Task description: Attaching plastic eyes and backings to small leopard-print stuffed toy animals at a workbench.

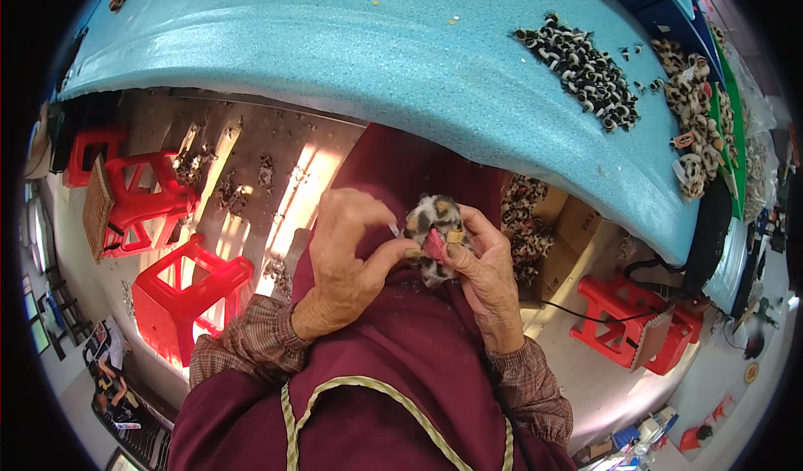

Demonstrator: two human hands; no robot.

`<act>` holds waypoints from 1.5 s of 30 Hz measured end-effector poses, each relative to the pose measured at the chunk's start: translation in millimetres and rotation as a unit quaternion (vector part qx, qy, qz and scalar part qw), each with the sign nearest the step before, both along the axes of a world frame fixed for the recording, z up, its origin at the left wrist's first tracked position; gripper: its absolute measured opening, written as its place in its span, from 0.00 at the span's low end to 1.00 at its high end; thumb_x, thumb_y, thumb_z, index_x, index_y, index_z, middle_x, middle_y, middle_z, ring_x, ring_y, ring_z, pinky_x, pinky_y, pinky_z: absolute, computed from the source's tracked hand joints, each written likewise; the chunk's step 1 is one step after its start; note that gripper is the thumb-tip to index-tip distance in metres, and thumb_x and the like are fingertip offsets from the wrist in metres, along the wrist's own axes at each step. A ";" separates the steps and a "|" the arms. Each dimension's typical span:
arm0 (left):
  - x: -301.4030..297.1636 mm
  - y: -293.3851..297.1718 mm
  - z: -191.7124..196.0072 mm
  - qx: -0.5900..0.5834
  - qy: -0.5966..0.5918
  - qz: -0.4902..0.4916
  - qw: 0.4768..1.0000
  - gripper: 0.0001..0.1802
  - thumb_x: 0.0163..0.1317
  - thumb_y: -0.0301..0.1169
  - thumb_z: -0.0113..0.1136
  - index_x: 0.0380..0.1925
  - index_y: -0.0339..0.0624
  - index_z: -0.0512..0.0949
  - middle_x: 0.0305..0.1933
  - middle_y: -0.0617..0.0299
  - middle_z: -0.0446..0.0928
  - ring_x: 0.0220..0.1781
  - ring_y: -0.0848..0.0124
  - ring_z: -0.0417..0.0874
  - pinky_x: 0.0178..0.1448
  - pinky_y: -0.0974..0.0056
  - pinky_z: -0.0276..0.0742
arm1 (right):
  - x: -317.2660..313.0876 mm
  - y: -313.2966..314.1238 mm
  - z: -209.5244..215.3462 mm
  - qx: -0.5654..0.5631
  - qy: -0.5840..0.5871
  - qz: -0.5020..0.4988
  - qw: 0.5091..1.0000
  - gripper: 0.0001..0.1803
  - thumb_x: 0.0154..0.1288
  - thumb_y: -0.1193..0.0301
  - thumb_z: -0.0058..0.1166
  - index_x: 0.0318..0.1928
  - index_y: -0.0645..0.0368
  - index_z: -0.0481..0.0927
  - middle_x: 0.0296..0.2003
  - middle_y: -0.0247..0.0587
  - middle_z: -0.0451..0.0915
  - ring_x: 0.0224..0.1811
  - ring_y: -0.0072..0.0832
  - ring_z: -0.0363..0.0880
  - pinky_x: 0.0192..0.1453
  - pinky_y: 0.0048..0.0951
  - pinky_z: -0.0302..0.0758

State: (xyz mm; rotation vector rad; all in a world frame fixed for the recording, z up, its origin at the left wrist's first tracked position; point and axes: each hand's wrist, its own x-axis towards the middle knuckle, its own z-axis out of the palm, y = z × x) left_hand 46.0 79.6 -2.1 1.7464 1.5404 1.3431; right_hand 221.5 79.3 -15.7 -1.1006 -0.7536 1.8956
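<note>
Plush toy [427,218]: small, furry, in black, white and orange; raised above the maroon apron [393,329], between both hands, well apart from the blue tabletop [335,53].
Right hand [485,262]: closed around the toy's right side, with thumb on the front beside the tan band [454,237] and fingers along the edge.
Left hand [347,245]: touching the toy's left side with thumb tip, fingers curled and blurred; perhaps pinching the pale sliver [395,230] near the fingertips, but too smeared to be sure.
Red patch [434,245]: showing at the toy's front, between the two thumbs; best left uncovered for clear sight of fine work.
Steadying: best left wholly to the right hand, firm without crushing, so freeing the left for small, precise movements.
Fur: likely to hide details and snag; worth smoothing aside before each pull or pinch.
Apron: sensible as a backstop for anything dropped.
Black-and-white pieces [581,74]: heaped on the tabletop, well away from both hands; best ignored during close work.
</note>
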 end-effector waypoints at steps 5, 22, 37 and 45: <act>3.4 -6.2 -10.8 -0.129 -0.044 -0.069 0.988 0.09 0.49 0.27 0.67 0.31 0.38 0.79 0.28 0.60 0.74 0.34 0.66 0.74 0.38 0.65 0.69 | -6.7 -1.9 -5.3 -0.018 0.047 -0.040 0.998 0.28 0.53 0.68 0.68 0.53 0.65 0.72 0.45 0.36 0.78 0.46 0.21 0.77 0.52 0.23 0.73; 18.0 -28.3 -32.5 -0.312 -0.195 -0.025 0.930 0.07 0.61 0.25 0.56 0.26 0.35 0.74 0.27 0.66 0.68 0.31 0.78 0.67 0.36 0.72 0.64 | -15.0 -18.9 -14.3 -0.079 -0.010 0.011 0.997 0.33 0.46 0.72 0.72 0.54 0.61 0.72 0.42 0.33 0.76 0.45 0.19 0.74 0.50 0.21 0.73; 16.4 -58.6 -53.9 -0.509 -0.451 -0.054 0.731 0.07 0.66 0.31 0.55 0.32 0.38 0.76 0.29 0.70 0.73 0.30 0.80 0.67 0.38 0.75 0.65 | -11.3 -35.9 -39.9 0.190 -0.389 0.052 0.900 0.25 0.45 0.83 0.61 0.47 0.60 0.71 0.32 0.39 0.80 0.33 0.23 0.79 0.37 0.25 0.76; 16.9 -46.6 -47.0 -0.492 -0.447 -0.004 0.747 0.08 0.67 0.29 0.53 0.31 0.37 0.78 0.25 0.72 0.71 0.26 0.84 0.64 0.29 0.76 0.61 | 2.0 -36.3 -48.1 -0.008 -0.194 0.096 0.976 0.17 0.53 0.71 0.66 0.41 0.61 0.73 0.31 0.31 0.78 0.35 0.17 0.75 0.41 0.21 0.74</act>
